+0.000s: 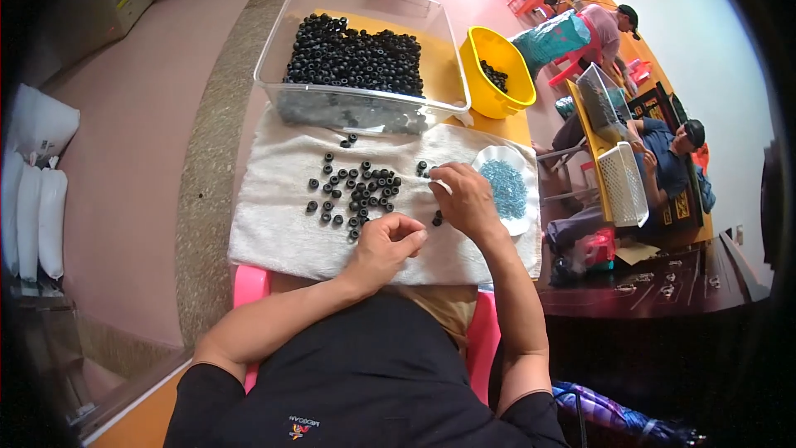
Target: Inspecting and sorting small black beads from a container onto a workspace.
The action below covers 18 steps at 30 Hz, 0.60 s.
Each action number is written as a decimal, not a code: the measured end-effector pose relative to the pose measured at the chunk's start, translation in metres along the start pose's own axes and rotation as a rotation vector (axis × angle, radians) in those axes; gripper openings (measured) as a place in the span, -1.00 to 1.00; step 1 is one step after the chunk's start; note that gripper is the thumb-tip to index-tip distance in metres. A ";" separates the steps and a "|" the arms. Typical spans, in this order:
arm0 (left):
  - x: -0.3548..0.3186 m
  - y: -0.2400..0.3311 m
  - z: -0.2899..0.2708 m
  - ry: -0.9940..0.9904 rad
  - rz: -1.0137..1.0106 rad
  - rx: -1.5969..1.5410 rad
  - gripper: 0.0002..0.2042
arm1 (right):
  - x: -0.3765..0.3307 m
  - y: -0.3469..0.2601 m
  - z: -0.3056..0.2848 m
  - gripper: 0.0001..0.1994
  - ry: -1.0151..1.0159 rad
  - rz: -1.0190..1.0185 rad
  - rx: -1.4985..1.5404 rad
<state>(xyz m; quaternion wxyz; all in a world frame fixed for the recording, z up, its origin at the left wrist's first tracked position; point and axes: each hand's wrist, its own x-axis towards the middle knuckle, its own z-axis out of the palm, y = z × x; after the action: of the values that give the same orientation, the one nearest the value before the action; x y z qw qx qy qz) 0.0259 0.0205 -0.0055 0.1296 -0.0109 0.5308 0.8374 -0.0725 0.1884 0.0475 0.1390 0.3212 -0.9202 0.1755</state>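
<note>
On the white cloth [274, 199] lies a loose cluster of small black ring-shaped parts [362, 194], each with a hole through it. My left hand [383, 250] is just below that cluster, thumb and forefinger pressed together; what they hold, if anything, is too small to make out. My right hand [466, 199] reaches over a few more black parts [422, 166] right of the cluster, its fingers bent into a pinch. Its fingertips are close to those parts, and any object in them is hidden. Beside it stands a white scalloped plate [518, 225] heaped with tiny clear-blue pieces [503, 185].
A clear plastic bin [365, 93] full of black parts stands at the table's far side, with a yellow basin [522, 91] holding some more to its right. Two people [663, 153] sit at the right near a white basket [622, 187]. White sacks [37, 207] stand far left.
</note>
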 end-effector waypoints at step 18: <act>-0.003 0.004 0.004 0.010 0.051 0.082 -0.91 | 0.016 -0.032 0.017 -0.75 -0.366 -0.055 -0.026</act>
<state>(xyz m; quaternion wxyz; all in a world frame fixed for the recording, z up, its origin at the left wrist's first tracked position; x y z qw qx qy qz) 0.0282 0.0221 0.0006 0.1061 0.0038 0.5654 0.8180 -0.0665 0.1488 0.0454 -0.0216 0.3711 -0.9231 0.0984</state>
